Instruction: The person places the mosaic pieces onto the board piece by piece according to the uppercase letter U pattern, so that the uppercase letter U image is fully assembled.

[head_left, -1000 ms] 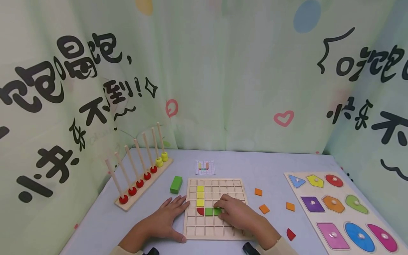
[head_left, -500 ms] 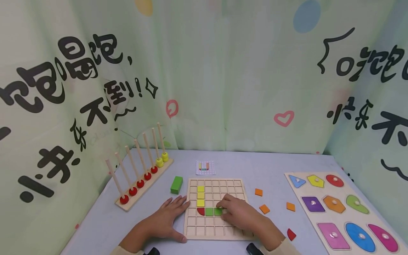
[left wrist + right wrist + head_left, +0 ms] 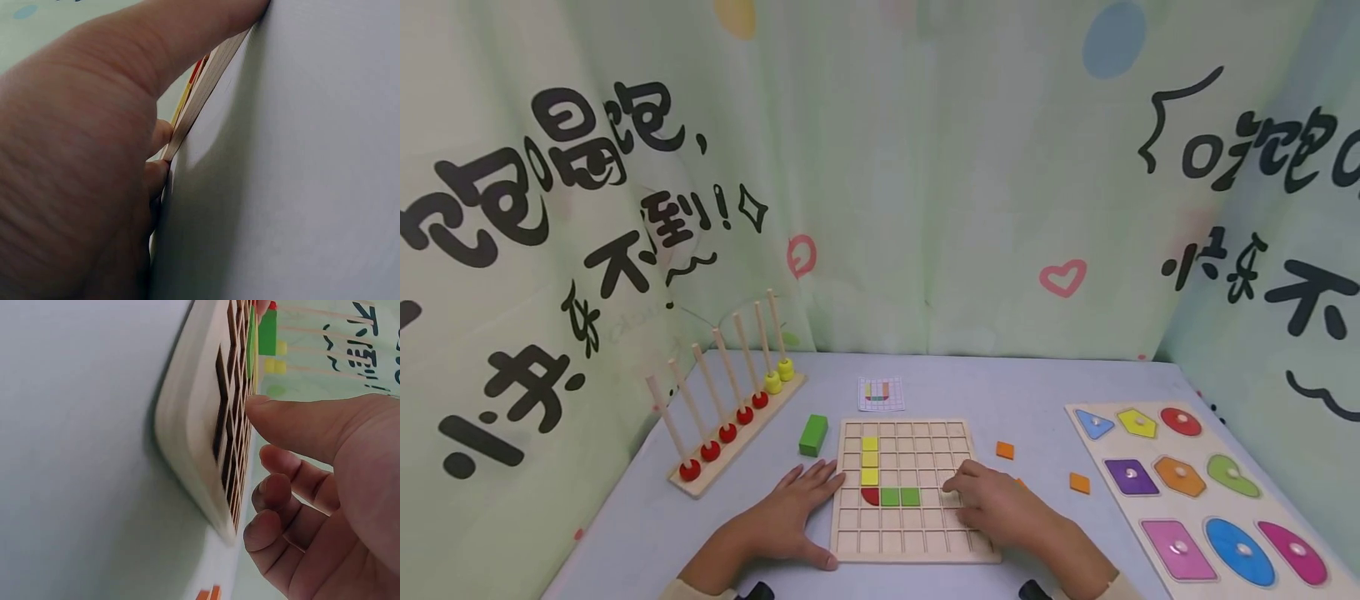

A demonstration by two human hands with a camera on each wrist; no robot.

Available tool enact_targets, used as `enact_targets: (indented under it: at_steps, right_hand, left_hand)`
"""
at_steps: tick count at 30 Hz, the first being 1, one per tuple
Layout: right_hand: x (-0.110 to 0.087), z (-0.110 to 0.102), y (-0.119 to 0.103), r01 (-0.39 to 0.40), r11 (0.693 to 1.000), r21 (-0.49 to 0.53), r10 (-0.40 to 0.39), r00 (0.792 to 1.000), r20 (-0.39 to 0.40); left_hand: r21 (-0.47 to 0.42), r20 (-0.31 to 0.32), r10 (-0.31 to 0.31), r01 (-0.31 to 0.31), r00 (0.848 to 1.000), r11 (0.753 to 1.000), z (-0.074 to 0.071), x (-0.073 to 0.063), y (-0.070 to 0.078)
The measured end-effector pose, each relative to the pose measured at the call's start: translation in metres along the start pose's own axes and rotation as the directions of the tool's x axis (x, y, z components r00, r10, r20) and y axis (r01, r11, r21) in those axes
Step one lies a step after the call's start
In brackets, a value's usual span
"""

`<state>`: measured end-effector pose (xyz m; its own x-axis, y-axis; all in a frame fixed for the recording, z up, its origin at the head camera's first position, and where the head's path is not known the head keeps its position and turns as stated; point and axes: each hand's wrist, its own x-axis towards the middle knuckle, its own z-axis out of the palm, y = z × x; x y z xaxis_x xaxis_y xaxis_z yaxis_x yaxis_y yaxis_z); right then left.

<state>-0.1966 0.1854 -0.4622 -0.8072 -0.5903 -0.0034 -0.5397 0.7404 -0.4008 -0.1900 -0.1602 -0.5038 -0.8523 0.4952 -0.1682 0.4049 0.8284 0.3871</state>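
Observation:
A wooden grid board lies on the table before me. Set in its squares are a column of yellow square tiles, a red quarter-round tile and two green square tiles in a row. My left hand rests on the table, fingers spread, its thumb and fingertips touching the board's left edge. Over the board's right side hovers my right hand. In the right wrist view its thumb and bent fingers stand apart, with nothing between them.
Orange square tiles lie right of the board, one partly behind my right hand. A knobbed shape puzzle is far right. A peg bead counter and green block stand left. A printed pattern card lies behind the board.
My right hand has left the second green tile, which is now fully visible, and moved right across the board. The red piece on the table is now hidden. My left hand stays put.

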Motion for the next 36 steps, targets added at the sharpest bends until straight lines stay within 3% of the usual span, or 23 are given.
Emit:
enact_targets:
  at_steps: [17,22,27,31,36]
  right_hand:
    - [-0.05,-0.011,0.029,-0.123,0.987,-0.104,0.118,0.991,-0.055]
    - [-0.066,-0.012,0.041,-0.198,0.975,-0.098,0.194,0.98,-0.046]
    - [-0.077,-0.012,0.05,-0.31,0.949,-0.065,0.309,0.951,-0.026]
    - [-0.085,-0.012,0.058,-0.401,0.915,-0.046,0.401,0.916,-0.016]
    - [-0.093,-0.013,0.065,-0.47,0.881,-0.047,0.471,0.882,0.001]
  left_hand:
    - [-0.014,0.004,-0.002,0.002,1.0,1.0,-0.001,0.0,-0.001]
    - [-0.018,0.01,-0.005,0.005,1.0,1.0,0.0,0.0,-0.001]
    - [-0.02,0.018,-0.014,0.014,1.0,1.0,0.001,0.002,-0.002]
    - [-0.017,0.023,-0.023,0.023,0.999,1.0,0.002,0.002,-0.001]
    - [-0.021,0.02,-0.03,0.031,0.999,0.999,0.002,0.002,0.0]
